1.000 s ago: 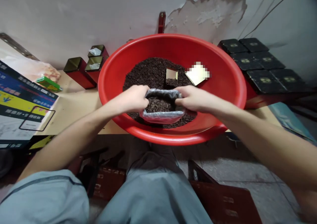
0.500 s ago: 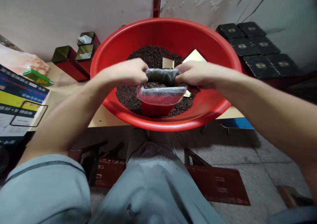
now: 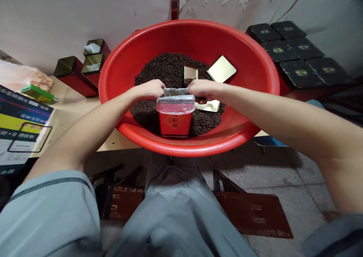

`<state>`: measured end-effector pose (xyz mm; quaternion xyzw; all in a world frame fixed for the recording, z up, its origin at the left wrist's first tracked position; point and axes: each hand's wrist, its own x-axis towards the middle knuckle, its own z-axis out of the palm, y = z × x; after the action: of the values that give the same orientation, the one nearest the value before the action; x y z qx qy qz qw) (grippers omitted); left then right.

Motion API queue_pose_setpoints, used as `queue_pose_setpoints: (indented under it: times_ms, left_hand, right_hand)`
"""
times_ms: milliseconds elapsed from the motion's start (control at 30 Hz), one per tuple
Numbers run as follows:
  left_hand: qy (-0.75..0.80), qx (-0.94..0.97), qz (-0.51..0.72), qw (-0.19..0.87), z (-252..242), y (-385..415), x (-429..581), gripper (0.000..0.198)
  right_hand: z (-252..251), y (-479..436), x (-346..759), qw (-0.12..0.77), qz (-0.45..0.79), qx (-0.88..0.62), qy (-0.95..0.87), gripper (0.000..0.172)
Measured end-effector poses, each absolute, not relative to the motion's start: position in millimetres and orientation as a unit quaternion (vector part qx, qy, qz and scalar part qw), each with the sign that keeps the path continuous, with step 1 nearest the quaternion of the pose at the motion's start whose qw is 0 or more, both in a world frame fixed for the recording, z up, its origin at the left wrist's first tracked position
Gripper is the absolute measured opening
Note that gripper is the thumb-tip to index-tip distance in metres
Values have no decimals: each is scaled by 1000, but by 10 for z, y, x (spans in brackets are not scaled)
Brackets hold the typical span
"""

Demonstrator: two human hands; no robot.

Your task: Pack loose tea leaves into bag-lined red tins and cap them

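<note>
A red tea tin (image 3: 175, 126) with dark characters on its front stands in the near part of a big red basin (image 3: 181, 148), among loose dark tea leaves (image 3: 161, 64). A clear plastic bag (image 3: 176, 106) lines the tin and folds out over its rim. My left hand (image 3: 151, 89) is closed on the bag's far left edge. On the far right edge, my right hand (image 3: 204, 89) grips the same bag, fingers curled. Between the hands the plastic is stretched. Gold-coloured tin lids (image 3: 222, 69) lie on the leaves beyond and beside my right hand.
Open red tins (image 3: 74, 75) stand left of the basin, two with plastic inside. A green packet (image 3: 39, 94) and a printed box (image 3: 22, 130) lie farther left. Several black-topped tins (image 3: 300, 72) stand at right. A wooden bench (image 3: 255, 213) is below.
Both hands have moved slightly down and left with the bag's edge. The tin's lettered front now shows, and its mouth looks narrower, with the leaves inside no longer visible.
</note>
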<state>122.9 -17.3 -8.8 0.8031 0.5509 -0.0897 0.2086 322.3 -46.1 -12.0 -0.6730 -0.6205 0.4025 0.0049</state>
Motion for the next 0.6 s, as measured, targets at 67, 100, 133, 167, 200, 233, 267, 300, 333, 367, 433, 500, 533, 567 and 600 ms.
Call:
queue_pose_setpoints:
  times_ms: [67,100,133,167,200,233,267,300,333,367,433,500,533,567,600]
  left_hand:
    - [550,813,-69,179,-82,-156,1228,37]
    - [552,814,-59,169,-75,-150,1229,38]
    - [554,815,-51,162,-70,-141,1230,39]
    - [556,815,-41,156,-71,-125,1230,40]
    - [558,816,-30,150,-78,-102,1229,41]
    - [560,816,-17,141,-91,-72,1228,42]
    - [563,816,-2,131,-109,-36,1228,44]
    - [566,816,12,120,-129,4,1229,46]
    - [570,814,25,108,-150,45,1231,48]
    - [573,813,35,98,-167,83,1236,50]
    - [579,810,45,86,-184,144,1252,52]
    - [584,807,42,83,-166,167,1273,51]
    - [584,806,38,84,-141,161,1284,50]
    - [583,807,33,84,-102,143,1293,48]
    - [582,808,26,85,-51,114,1300,47]
  right_hand:
    - [-137,-434,3225,18,378,-670,-638,13]
    - [-145,-421,3231,28,369,-667,-647,11]
    - [-154,-406,3240,37,362,-662,-655,10]
    - [-162,-389,3249,47,355,-657,-664,9]
    - [-172,-368,3259,58,348,-650,-673,9]
    - [-183,-341,3266,71,337,-646,-681,8]
    - [-194,-310,3272,88,322,-643,-690,8]
    - [-206,-274,3274,107,300,-642,-697,8]
    - [-219,-235,3274,126,273,-644,-703,9]
    - [-232,-194,3272,140,245,-646,-710,10]
    - [-253,-117,3262,148,197,-644,-724,15]
    - [-259,-64,3253,139,174,-638,-738,17]
    - [-252,-51,3251,135,168,-636,-741,17]
    - [-236,-49,3254,134,166,-635,-743,16]
    - [-211,-56,3261,133,166,-634,-743,15]
